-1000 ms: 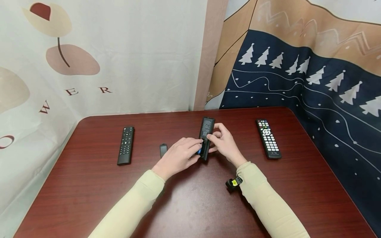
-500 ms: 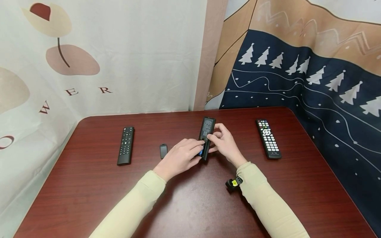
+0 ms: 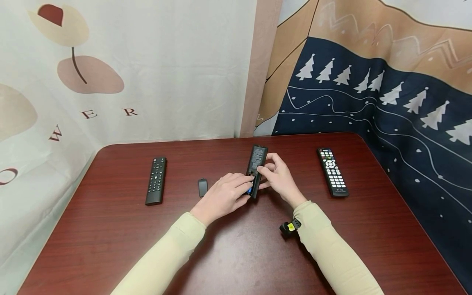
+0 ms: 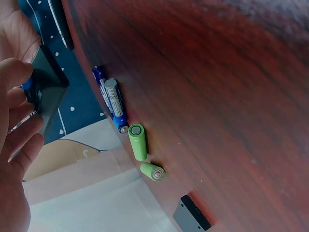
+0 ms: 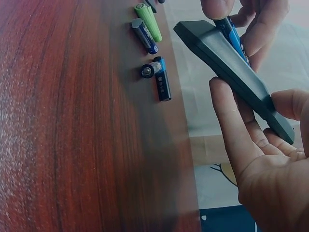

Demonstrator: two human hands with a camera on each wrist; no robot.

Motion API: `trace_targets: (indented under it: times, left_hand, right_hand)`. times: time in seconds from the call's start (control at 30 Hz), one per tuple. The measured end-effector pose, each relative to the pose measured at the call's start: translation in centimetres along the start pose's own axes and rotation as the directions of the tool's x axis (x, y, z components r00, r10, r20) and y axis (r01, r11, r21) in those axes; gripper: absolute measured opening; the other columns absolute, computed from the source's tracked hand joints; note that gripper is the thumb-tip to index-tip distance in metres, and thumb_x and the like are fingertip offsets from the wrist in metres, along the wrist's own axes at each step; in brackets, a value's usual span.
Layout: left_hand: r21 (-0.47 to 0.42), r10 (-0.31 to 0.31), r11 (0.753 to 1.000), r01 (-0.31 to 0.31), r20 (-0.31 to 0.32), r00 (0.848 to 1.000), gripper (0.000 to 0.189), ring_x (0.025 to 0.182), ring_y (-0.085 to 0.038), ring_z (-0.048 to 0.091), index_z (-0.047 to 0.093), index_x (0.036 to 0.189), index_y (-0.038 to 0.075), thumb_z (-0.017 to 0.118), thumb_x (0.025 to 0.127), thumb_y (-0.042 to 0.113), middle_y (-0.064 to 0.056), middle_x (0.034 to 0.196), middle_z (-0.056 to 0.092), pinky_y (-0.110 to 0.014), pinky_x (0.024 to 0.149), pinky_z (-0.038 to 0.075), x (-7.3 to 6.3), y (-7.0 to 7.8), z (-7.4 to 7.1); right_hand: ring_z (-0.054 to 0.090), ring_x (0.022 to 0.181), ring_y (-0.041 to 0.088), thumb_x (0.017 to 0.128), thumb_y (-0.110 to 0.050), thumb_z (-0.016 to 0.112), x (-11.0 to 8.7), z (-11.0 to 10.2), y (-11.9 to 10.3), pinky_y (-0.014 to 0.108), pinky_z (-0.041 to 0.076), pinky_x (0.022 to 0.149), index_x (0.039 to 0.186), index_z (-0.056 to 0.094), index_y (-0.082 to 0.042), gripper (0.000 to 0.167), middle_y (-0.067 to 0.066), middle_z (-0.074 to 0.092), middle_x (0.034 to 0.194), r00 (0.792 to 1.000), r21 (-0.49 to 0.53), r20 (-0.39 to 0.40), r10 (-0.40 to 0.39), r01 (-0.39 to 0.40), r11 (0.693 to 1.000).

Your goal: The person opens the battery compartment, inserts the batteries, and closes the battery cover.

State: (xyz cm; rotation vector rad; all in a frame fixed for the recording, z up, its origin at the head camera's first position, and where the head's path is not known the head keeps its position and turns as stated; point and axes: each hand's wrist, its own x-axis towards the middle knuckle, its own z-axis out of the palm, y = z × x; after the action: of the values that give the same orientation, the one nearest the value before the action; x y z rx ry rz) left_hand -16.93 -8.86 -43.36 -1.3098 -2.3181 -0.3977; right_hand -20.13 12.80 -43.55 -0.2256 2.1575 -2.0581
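Note:
My right hand (image 3: 278, 180) holds a black remote control (image 3: 257, 157) by its lower sides, thumb on one edge and fingers on the other. The remote's back faces up, with its battery compartment uncovered. Over that compartment, my left hand (image 3: 225, 194) pinches a blue battery (image 5: 232, 37) between thumb and fingers, partly inside the remote. How deep the battery sits is hidden. On the table, blue batteries (image 4: 115, 99) and green batteries (image 4: 137, 142) lie beneath the hands. Left of them rests a small dark battery cover (image 3: 203, 187).
A second black remote (image 3: 156, 180) lies on the table's left side. Another remote with white buttons (image 3: 332, 172) lies at the right. The reddish-brown table (image 3: 236, 254) ends at the back against printed curtains (image 3: 177, 82).
My left hand has shifted slightly to the right, uncovering more of the battery cover. The remote's top end has tipped a little rightward. The right hand stays almost in place.

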Motion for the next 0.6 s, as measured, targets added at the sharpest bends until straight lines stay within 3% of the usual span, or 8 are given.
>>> trace_targets:
  times: [0.6]
  left_hand:
    - [0.031,0.041,0.999,-0.041,-0.025,0.999,0.028,0.114,-0.022,0.066,0.075,0.114,0.008,0.083,0.089,0.017,-0.006,0.124,0.072,-0.032,0.093,0.053,-0.04,-0.17,0.02]
  right_hand:
    - [0.073,0.078,0.020,0.102,-0.005,0.058,-0.11,0.06,-0.05,0.044,0.064,0.064,0.132,0.045,-0.001,0.033,0.027,0.068,0.105,1.000,-0.010,0.006,0.002,-0.002,1.000]
